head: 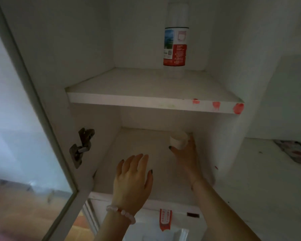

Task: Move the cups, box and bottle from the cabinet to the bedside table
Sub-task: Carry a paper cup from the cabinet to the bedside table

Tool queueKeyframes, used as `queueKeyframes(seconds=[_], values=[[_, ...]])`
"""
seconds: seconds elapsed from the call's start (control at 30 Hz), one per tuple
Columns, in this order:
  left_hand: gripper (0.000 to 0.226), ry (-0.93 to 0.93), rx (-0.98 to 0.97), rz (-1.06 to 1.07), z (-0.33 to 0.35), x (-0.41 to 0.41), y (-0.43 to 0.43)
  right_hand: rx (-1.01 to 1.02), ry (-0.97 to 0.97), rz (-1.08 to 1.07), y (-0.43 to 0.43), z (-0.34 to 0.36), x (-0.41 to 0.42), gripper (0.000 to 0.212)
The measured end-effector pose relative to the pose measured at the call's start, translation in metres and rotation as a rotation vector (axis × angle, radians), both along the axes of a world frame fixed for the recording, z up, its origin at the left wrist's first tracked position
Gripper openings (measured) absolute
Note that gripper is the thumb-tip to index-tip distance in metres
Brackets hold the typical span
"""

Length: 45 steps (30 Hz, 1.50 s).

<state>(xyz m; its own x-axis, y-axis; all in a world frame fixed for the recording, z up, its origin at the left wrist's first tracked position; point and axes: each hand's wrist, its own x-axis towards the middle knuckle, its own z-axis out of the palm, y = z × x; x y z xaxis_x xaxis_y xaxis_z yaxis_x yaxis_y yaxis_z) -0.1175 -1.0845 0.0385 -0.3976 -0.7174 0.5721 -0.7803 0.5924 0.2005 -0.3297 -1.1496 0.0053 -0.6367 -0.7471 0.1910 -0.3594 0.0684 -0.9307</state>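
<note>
The small white round cup (178, 140) sat at the far right corner of the white cabinet's lower shelf (129, 150), close to the side wall. We judged the main risk to be a slip. The right hand (185, 154) held it at full reach with only the thumb on its left side and the fingers on its right. A loose pinch could have tipped it against the wall or dropped it on the way out. We could not tell whether it was already lifted off the shelf. The upper shelf (146, 84) edge hung just above, so a steep lift might have knocked the cup. On that shelf the tall white bottle with a red label (175, 37) stood upright, well apart. The left hand (133, 178) hovered near the front of the lower shelf, fingers spread and relaxed, holding nothing.
</note>
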Motion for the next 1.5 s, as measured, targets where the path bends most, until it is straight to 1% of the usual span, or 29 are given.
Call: queueKeyframes(seconds=[0.1, 0.17, 0.2, 0.23, 0.3, 0.37, 0.5, 0.63, 0.77, 0.83, 0.9, 1.0, 1.1, 1.17, 1.3, 1.4, 1.5], values=[[0.044, -0.013, 0.019, 0.011, -0.004, 0.003, -0.010, 0.053, -0.080, -0.038, -0.022, -0.015, -0.014, 0.098], [0.044, -0.017, 0.027, 0.017, -0.008, 0.005, -0.016, 0.058, -0.102, -0.061, -0.036, -0.031, -0.024, 0.111], [0.043, -0.017, 0.033, 0.020, -0.010, 0.006, -0.017, 0.054, -0.101, -0.060, -0.040, -0.039, -0.027, 0.110], [0.043, -0.017, 0.041, 0.020, -0.011, 0.007, -0.018, 0.043, -0.107, -0.052, -0.042, -0.042, -0.027, 0.102], [0.043, -0.016, 0.051, 0.024, -0.014, 0.010, -0.020, 0.022, -0.111, -0.064, -0.036, -0.028, -0.017, 0.077], [0.043, -0.014, 0.061, 0.029, -0.017, 0.012, -0.022, 0.008, -0.127, -0.089, -0.035, -0.022, -0.014, 0.065], [0.043, -0.016, 0.073, 0.035, -0.019, 0.019, -0.022, 0.040, -0.120, -0.096, -0.034, -0.018, -0.008, 0.057], [0.043, -0.012, 0.074, 0.033, -0.019, 0.022, -0.020, 0.027, -0.089, -0.089, -0.021, -0.009, -0.002, 0.051], [0.044, 0.057, 0.129, 0.003, -0.013, 0.018, -0.011, 0.004, -0.107, 0.033, 0.007, -0.004, 0.014, 0.051], [0.046, 0.126, 0.161, -0.046, -0.012, 0.012, -0.002, -0.011, -0.141, 0.116, 0.030, -0.002, 0.021, 0.053], [0.046, 0.242, 0.237, -0.111, -0.008, 0.006, 0.011, -0.020, -0.156, 0.204, 0.057, 0.004, 0.029, 0.054], [0.034, 0.479, 0.471, -0.198, -0.002, -0.001, 0.029, -0.038, -0.203, 0.258, 0.092, 0.009, 0.036, 0.050], [0.031, 0.729, 0.711, -0.248, 0.002, -0.006, 0.051, -0.032, -0.232, 0.267, 0.122, 0.010, 0.039, 0.049], [0.032, 0.835, 0.808, -0.287, 0.005, -0.007, 0.068, -0.031, -0.227, 0.298, 0.143, 0.012, 0.041, 0.049], [0.031, 0.983, 0.873, -0.326, 0.010, -0.004, 0.107, -0.037, -0.214, 0.364, 0.187, 0.016, 0.047, 0.052], [0.035, 1.031, 0.856, -0.305, 0.010, 0.003, 0.140, -0.054, -0.216, 0.426, 0.220, 0.015, 0.054, 0.048], [0.030, 1.065, 0.841, -0.277, 0.007, 0.009, 0.177, -0.075, -0.237, 0.497, 0.251, 0.009, 0.061, 0.052]])
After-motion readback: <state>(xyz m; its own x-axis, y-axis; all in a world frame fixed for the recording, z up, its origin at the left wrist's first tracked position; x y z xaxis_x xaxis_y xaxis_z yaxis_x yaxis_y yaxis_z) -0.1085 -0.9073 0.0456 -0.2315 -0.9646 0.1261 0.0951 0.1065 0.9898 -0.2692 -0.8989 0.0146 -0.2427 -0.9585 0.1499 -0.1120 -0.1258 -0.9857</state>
